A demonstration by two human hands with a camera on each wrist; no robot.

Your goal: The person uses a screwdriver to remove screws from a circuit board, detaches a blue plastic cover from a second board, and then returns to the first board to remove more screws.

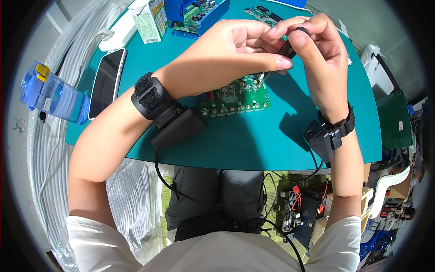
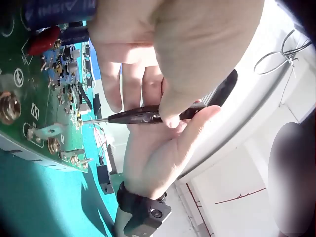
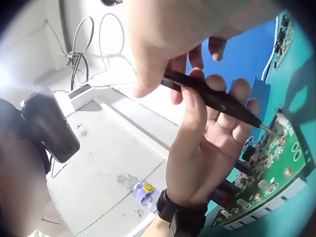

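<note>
Left hand (image 1: 222,56) and right hand (image 1: 324,56), thumbs and fingers of both pinching a black screwdriver (image 3: 222,101), its thin metal tip at the corner of a green circuit board (image 1: 240,97), a smartphone (image 1: 106,84) lying on the teal surface (image 1: 226,147).

It looks like an electronics workshop: a green circuit board (image 1: 239,98) and blue-framed electronics (image 1: 199,19) on the teal tabletop (image 1: 362,129).
</note>
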